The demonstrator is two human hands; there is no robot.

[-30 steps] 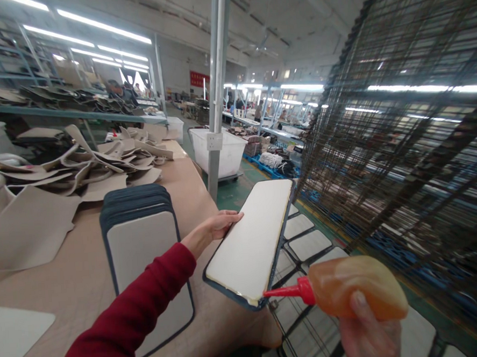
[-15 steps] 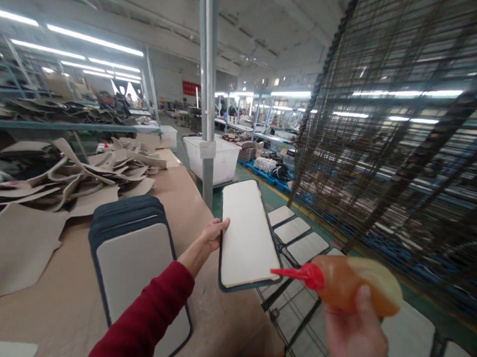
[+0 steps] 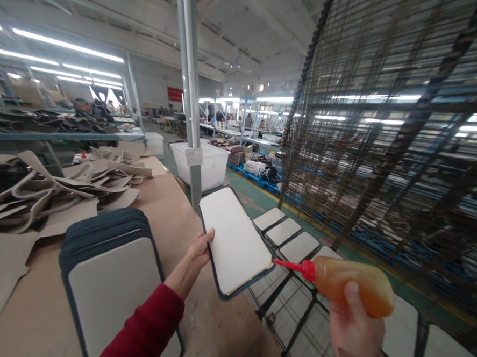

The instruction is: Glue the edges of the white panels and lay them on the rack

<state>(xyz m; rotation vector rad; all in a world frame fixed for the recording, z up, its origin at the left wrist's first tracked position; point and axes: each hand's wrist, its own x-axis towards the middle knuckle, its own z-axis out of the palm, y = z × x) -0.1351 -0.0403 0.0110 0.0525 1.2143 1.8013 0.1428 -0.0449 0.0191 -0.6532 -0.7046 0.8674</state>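
My left hand (image 3: 202,246) grips the left edge of a white panel (image 3: 236,238) with a dark blue border, thumb on its face. The panel is held up, tilted, past the table's edge. In my right hand (image 3: 355,322) is a squeeze bottle (image 3: 350,282) of amber liquid with a long red nozzle, fingers wrapped under it and thumb on its side. The nozzle tip is at the panel's lower right corner; whether it touches I cannot tell. A yellowish line runs along the panel's lower edge. On the table, a stack of like panels (image 3: 114,294) lies left of my left arm.
Beige sheet pieces (image 3: 89,182) are heaped on the brown table (image 3: 169,204). A wire rack (image 3: 294,304) with several bordered panels stands below right, its raised wire shelves (image 3: 380,110) slanting above. A metal post (image 3: 190,95) and a white bin (image 3: 217,161) stand beyond the table.
The panel has tilted, its top leaning left, in my left hand. The bottle's nozzle has shifted to the panel's lower right corner. The whole view has swung slightly right.
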